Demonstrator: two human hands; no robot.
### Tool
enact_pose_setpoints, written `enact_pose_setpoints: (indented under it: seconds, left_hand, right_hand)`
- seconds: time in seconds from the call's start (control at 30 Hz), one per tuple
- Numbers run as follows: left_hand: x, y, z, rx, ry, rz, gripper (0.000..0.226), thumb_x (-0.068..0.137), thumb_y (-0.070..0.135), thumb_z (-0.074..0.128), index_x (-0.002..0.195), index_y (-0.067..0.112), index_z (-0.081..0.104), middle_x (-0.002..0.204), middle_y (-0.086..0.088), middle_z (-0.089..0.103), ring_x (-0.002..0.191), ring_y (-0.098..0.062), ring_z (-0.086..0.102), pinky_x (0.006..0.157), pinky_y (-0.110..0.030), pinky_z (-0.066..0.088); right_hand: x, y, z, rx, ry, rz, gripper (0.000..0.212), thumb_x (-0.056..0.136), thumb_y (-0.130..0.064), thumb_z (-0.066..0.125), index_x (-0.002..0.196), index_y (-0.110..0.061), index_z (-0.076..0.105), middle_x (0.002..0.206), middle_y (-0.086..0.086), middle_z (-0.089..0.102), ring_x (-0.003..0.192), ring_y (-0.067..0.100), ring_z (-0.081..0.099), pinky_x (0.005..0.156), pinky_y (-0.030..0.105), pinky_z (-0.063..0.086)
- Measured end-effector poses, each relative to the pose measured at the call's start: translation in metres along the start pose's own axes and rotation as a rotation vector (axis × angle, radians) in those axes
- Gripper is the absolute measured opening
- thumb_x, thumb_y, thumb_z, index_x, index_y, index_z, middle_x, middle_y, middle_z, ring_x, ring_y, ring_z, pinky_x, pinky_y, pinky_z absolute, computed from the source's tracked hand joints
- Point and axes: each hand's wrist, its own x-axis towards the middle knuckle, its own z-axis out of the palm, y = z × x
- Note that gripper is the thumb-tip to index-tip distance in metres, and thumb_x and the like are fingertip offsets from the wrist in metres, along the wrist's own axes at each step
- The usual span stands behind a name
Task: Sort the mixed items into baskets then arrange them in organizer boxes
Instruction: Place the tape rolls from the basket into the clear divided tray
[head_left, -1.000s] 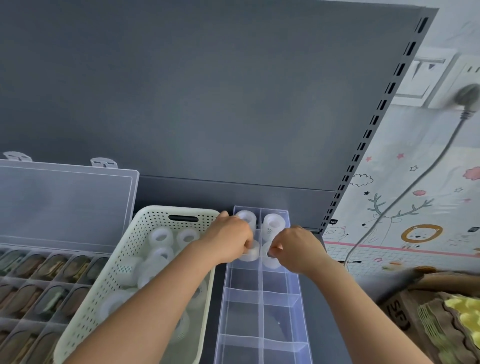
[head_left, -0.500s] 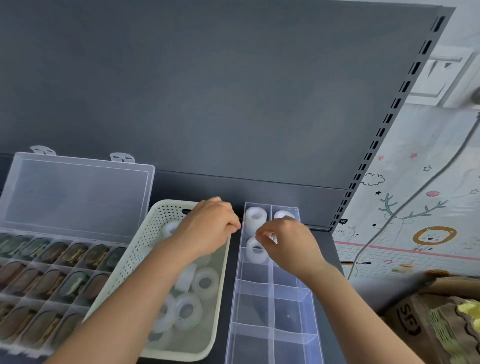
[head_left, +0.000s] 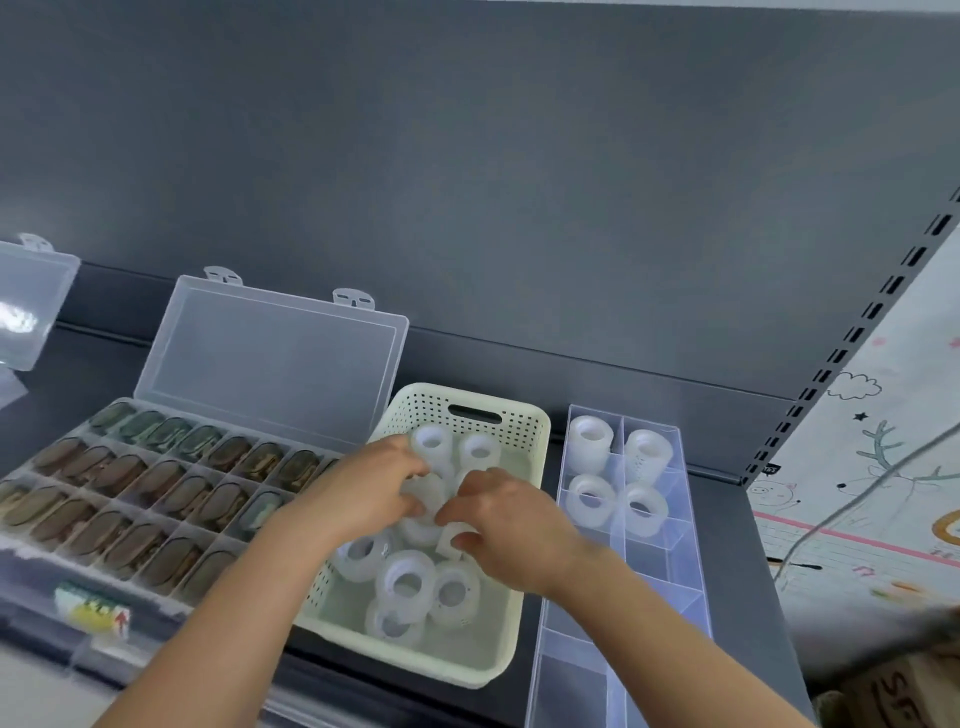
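- White-translucent plastic is under both sets of fingers. The left hand (head_left: 374, 493) curls its fingers round the centre roll (head_left: 423, 496) of the pile. The right hand (head_left: 511, 530) pinches the near roll (head_left: 451, 538) between thumb and fingers, just beside it.
- Cannot tell if either roll is lifted yet. Both touch the other tape rolls (head_left: 410, 587) in the cream basket (head_left: 431, 405).
- Change: a second ago both hands were over the clear organizer (head_left: 696, 582), setting rolls in its second row. Now both are back in the basket.
- Four placed rolls (head_left: 591, 498) fill the two far rows, one per cell. This reads as one pair placed and the next pair being picked up.
- Likely target is the organizer's third row, which shows empty.
- Edges: the basket's right rim sits just beside the organizer's left wall. Loaded hands must lift over both, then split either side of the centre divider.
- Room: the organizer's near rows are open.
- On the left, the filled box (head_left: 156, 483) with its propped lid (head_left: 270, 358) stands close to the basket's far-left corner, so the left forearm has little slack there.
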Motion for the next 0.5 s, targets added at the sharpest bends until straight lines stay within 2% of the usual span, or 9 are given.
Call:
enact_pose_setpoints:
  seconds: [0.1,0.27,0.4,0.5]
  left_hand:
    - [-0.005,-0.003,0.006,-0.045,0.053,0.016,0.038,0.086,0.035,0.066,0.123,0.033,0.061,0.096,0.018,0.035,0.087,-0.002,0.042,0.061,-0.017,0.029]
    - [-0.008,0.002,0.006,-0.089,0.043,0.089,0.019,0.087,0.032,0.065,0.105,0.035,0.066,0.097,0.018,0.041,0.089,-0.007,0.049,0.073,-0.026,0.045]
    - [-0.003,0.006,0.006,0.003,0.052,0.058,0.034,0.086,0.027,0.066,0.120,0.026,0.061,0.113,0.011,0.043,0.095,-0.011,0.051,0.078,-0.033,0.049]
    - [0.001,0.007,0.005,0.083,0.089,0.063,0.030,0.089,0.022,0.061,0.118,0.025,0.062,0.113,0.009,0.045,0.094,-0.013,0.053,0.074,-0.030,0.049]
  right_hand:
    - [0.002,-0.001,0.000,-0.020,-0.011,0.009,0.028,0.092,-0.026,0.057,0.120,-0.028,0.058,0.115,0.004,0.049,0.108,0.025,0.050,0.083,0.038,0.048]
    - [0.002,-0.001,-0.003,-0.109,-0.064,0.021,0.028,0.091,-0.024,0.058,0.119,-0.022,0.056,0.115,0.007,0.046,0.105,0.028,0.051,0.074,0.037,0.045]
    - [-0.001,0.003,-0.005,-0.054,-0.050,0.063,0.022,0.091,-0.024,0.059,0.112,-0.019,0.055,0.114,0.007,0.043,0.104,0.028,0.050,0.073,0.036,0.045]
    - [-0.006,0.007,-0.009,0.042,0.043,0.106,0.021,0.089,-0.025,0.060,0.109,-0.019,0.057,0.119,0.005,0.043,0.102,0.027,0.052,0.074,0.033,0.044]
